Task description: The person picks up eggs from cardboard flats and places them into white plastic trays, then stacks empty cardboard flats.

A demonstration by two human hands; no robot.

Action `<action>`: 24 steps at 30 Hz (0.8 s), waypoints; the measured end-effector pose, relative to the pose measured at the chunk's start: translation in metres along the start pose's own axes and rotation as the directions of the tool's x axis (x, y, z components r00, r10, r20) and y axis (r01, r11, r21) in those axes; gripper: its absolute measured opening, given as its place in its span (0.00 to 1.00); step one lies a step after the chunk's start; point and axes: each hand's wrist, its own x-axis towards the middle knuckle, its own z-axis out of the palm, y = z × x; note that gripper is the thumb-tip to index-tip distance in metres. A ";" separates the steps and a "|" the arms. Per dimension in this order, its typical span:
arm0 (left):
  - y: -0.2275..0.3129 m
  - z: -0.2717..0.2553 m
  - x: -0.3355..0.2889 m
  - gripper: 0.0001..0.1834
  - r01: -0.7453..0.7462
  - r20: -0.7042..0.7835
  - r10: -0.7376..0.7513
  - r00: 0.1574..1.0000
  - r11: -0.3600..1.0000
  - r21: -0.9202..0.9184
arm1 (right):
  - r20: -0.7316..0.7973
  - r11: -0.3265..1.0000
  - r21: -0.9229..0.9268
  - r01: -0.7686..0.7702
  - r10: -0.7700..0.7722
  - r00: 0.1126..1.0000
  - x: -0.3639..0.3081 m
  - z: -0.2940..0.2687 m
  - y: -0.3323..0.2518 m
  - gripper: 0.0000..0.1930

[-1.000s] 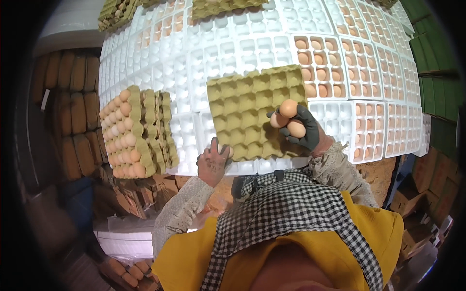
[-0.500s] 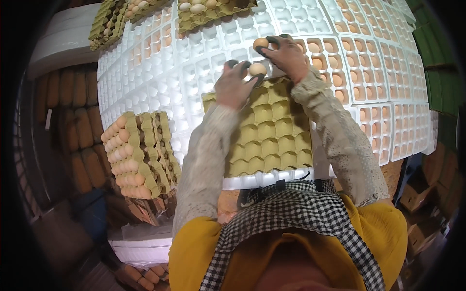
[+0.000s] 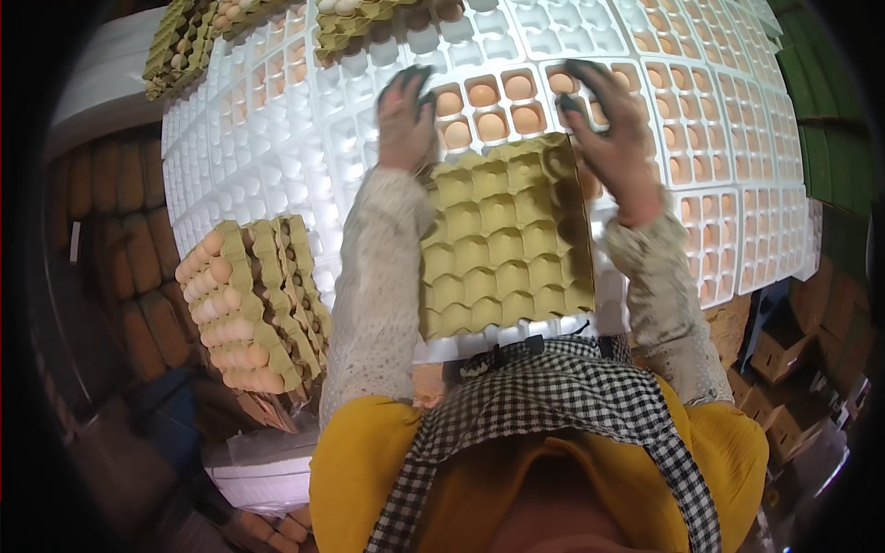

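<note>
My left hand (image 3: 406, 122) is raised over the white trays beside a block of brown eggs, its dark-covered fingertips apart and nothing in them. My right hand (image 3: 612, 138) is spread on the other side of that block, thumb and fingers apart, close to a brown egg (image 3: 561, 84) sitting in its cell. Between the hands, eggs (image 3: 491, 125) fill two rows of cells in a white tray (image 3: 471, 108). In front of me, between my forearms, lies a yellow-green pulp egg tray (image 3: 505, 244) with bare cups.
Stacked pulp trays of eggs (image 3: 241, 304) stand tilted at the left. More egg-filled pulp trays (image 3: 355, 23) lie at the far edge. White trays with eggs (image 3: 691, 138) spread to the right, white trays with bare cells (image 3: 267, 157) to the left. Cardboard boxes (image 3: 779, 355) sit lower right.
Both hands held eggs and have let them go; the cells between them now hold eggs. My left hand has moved left, my right hand to the right and nearer.
</note>
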 end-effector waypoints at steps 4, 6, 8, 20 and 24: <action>0.033 -0.071 -0.068 0.21 0.364 -0.113 -0.357 0.927 0.930 0.052 | 0.213 0.878 -0.244 -0.411 0.462 0.861 -0.071 -0.089 -0.019 0.28; 0.034 -0.092 -0.120 0.24 0.624 0.120 -0.653 0.747 0.753 0.209 | 0.370 0.808 -0.365 -0.462 0.581 0.725 -0.124 -0.087 -0.024 0.31; 0.035 -0.090 -0.163 0.28 0.601 0.414 -0.680 0.604 0.731 0.323 | 0.389 0.853 -0.373 -0.365 0.501 0.773 -0.183 -0.055 -0.021 0.31; 0.097 -0.108 -0.194 0.23 0.480 0.275 -0.423 0.863 0.521 -0.705 | -0.388 0.863 0.096 -0.496 0.491 0.780 -0.166 -0.233 0.006 0.16; 0.116 -0.108 -0.229 0.19 0.525 0.373 -0.379 0.847 0.483 -0.701 | -0.448 0.763 -0.314 -0.565 0.405 0.797 -0.173 -0.302 0.113 0.21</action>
